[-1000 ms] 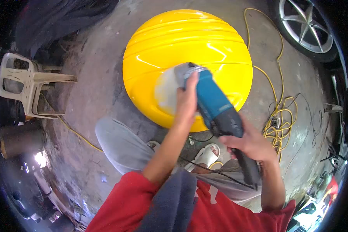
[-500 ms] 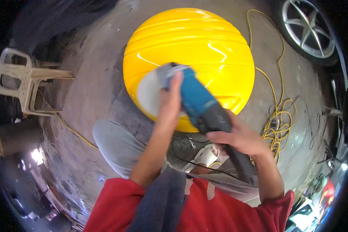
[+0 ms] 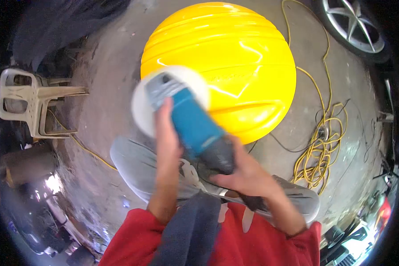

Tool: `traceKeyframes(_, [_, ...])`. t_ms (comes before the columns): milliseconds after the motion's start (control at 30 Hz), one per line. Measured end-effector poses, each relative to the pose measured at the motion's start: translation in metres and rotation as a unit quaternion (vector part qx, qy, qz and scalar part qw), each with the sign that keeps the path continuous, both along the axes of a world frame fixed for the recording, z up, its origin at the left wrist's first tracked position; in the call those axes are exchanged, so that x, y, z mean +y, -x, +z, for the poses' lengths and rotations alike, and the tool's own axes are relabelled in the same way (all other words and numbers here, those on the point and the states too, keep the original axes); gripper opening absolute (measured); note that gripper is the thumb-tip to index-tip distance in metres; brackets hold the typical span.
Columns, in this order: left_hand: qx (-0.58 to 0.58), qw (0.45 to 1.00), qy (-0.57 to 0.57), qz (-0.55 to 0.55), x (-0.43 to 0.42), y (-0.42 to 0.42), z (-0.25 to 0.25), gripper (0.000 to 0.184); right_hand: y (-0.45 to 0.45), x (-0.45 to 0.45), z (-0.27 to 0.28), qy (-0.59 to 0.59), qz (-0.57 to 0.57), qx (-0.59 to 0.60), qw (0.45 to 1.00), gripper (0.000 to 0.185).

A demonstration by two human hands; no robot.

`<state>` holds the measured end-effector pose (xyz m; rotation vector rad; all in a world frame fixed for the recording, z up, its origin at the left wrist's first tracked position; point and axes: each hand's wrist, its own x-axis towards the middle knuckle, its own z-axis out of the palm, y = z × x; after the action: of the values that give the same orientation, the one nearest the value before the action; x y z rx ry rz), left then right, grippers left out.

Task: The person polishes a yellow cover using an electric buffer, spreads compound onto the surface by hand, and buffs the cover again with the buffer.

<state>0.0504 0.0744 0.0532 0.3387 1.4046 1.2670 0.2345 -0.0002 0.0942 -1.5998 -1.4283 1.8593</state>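
Our left hand [image 3: 167, 137] grips the blue polisher [image 3: 193, 122] near its head, our right hand [image 3: 249, 172] wraps its black rear, and the white pad [image 3: 141, 106] reaches past the yellow panel [image 3: 252, 75]'s left edge, with floor [image 3: 104, 106] stretching to the chair [image 3: 20, 95].

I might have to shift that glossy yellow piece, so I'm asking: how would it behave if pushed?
The yellow piece is probably fairly stiff, as its moulded ridges hold clean lines. Its sharp highlights suggest a smooth surface, perhaps slippery to grip. Its rounded outline might let it rock, though its underside is hidden.
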Motion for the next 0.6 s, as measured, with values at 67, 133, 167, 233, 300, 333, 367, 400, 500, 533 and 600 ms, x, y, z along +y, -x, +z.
traceKeyframes(67, [0.034, 0.999, -0.035, 0.008, -0.001, 0.034, 0.007, 0.057, 0.039, -0.001, -0.027, 0.016, 0.026, 0.019, 0.999, 0.101])
traceKeyframes(133, [0.073, 0.996, -0.049, 0.001, 0.005, 0.066, 0.005, 0.056, 0.083, -0.007, -0.069, 0.0, -0.009, 0.104, 0.995, 0.105])
traceKeyframes(167, [0.104, 0.993, -0.063, -0.005, 0.01, 0.08, 0.0, 0.056, 0.106, -0.009, -0.081, -0.011, -0.047, 0.131, 0.99, 0.105])
traceKeyframes(233, [0.119, 0.988, -0.082, -0.048, 0.022, 0.112, -0.018, 0.055, 0.151, -0.016, -0.105, -0.021, -0.09, 0.162, 0.982, 0.105])
traceKeyframes(300, [0.188, 0.97, -0.111, -0.11, 0.034, 0.114, -0.025, 0.055, 0.192, -0.021, -0.131, -0.065, -0.209, 0.233, 0.948, 0.106])
traceKeyframes(333, [0.193, 0.968, -0.111, -0.113, 0.042, 0.112, -0.024, 0.055, 0.209, -0.02, -0.138, -0.064, -0.212, 0.238, 0.946, 0.106])
traceKeyframes(367, [0.237, 0.951, -0.113, -0.164, 0.051, 0.11, -0.025, 0.052, 0.223, -0.018, -0.144, -0.075, -0.265, 0.237, 0.932, 0.107])
traceKeyframes(400, [0.278, 0.929, -0.115, -0.214, 0.059, 0.104, -0.025, 0.05, 0.232, -0.015, -0.146, -0.084, -0.317, 0.234, 0.915, 0.107])
traceKeyframes(500, [0.301, 0.908, -0.113, -0.27, 0.078, 0.087, -0.031, 0.05, 0.244, -0.001, -0.148, -0.051, -0.389, 0.262, 0.882, 0.108])
traceKeyframes(533, [0.302, 0.897, -0.114, -0.301, 0.084, 0.083, -0.034, 0.05, 0.246, 0.003, -0.152, -0.051, -0.391, 0.266, 0.88, 0.108])
traceKeyframes(600, [0.308, 0.887, -0.117, -0.324, 0.095, 0.075, -0.039, 0.049, 0.248, 0.009, -0.158, -0.076, -0.443, 0.292, 0.845, 0.106])
